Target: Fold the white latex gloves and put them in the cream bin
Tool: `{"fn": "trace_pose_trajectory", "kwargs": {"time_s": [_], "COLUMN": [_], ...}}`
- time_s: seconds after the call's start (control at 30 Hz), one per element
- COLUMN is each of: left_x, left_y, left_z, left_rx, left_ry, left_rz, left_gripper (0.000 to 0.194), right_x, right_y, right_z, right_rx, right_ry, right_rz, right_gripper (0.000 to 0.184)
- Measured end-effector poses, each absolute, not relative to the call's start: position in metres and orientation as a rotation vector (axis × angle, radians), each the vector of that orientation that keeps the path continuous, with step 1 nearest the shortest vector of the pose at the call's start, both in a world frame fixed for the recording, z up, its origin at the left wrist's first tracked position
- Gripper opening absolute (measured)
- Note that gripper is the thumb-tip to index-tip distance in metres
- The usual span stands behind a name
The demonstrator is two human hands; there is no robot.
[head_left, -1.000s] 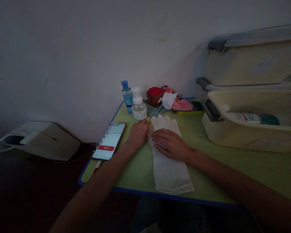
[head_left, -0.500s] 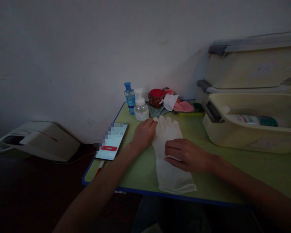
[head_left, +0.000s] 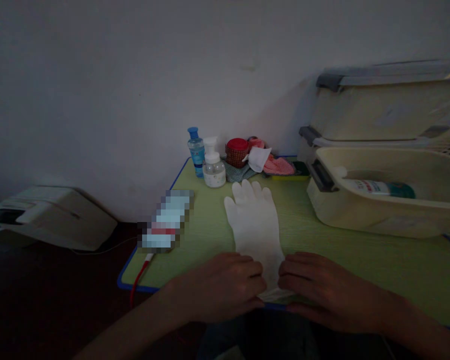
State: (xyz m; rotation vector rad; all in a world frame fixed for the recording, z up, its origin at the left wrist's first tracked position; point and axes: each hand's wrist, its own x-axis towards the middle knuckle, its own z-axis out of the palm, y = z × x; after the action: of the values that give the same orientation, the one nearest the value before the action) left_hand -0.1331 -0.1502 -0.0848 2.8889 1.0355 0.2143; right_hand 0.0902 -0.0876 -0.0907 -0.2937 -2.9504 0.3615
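The thin white rubbery-looking glove point(head_left: 253, 220) — probably light, limp and best taken by its cuff point(head_left: 275, 294) — lies flat at lower centre on the pale-green table point(head_left: 206, 227), with left hand point(head_left: 228, 285) and right hand point(head_left: 322, 290) half-curled at its sides, any grip hidden.

I sit at a pale green, wood-grained worktop point(head_left: 206, 235) edged in blue. Flat in front of me lies a white, thin-looking glove point(head_left: 253, 215), its fingers pointing away. To my left rests a phone point(head_left: 168, 217) with a lit screen; further back stand a clear blue-capped bottle point(head_left: 197, 152), a transparent white-topped pump bottle point(head_left: 214, 176) and a grey-green patterned cloth point(head_left: 242, 173). At my right is an open cream plastic bin point(head_left: 371, 220).
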Motion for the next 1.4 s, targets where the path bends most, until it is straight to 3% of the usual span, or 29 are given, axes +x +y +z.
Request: {"fn": "trace_pose_trajectory", "kwargs": {"time_s": [0.2,0.57,0.8,0.97,1.4], "left_x": [-0.141,-0.14,-0.141,-0.14,-0.139], "left_y": [-0.16,-0.155,-0.154,-0.153,-0.155], "left_z": [-0.095,-0.113,-0.117,-0.116,-0.115], "left_rx": [2.743,2.392,2.342,2.309,2.329], "left_ry": [1.129,1.148,1.154,1.17,1.182], "left_rz": [0.153,0.427,0.454,0.458,0.578], "left_gripper": [0.012,0.016,0.024,0.016,0.02], "right_x": [0.092,0.09,0.091,0.09,0.091], "right_y": [-0.088,-0.09,-0.09,-0.087,-0.086], "right_z": [-0.096,-0.1,-0.105,-0.106,-0.1], "right_rx": [-0.256,-0.273,-0.572,-0.653,-0.429], "right_ry": [-2.927,-2.877,-2.78,-2.742,-2.732], "right_rz": [0.323,0.249,0.622,0.86,0.818], "right_gripper": [0.013,0.025,0.022,0.025,0.028]}}
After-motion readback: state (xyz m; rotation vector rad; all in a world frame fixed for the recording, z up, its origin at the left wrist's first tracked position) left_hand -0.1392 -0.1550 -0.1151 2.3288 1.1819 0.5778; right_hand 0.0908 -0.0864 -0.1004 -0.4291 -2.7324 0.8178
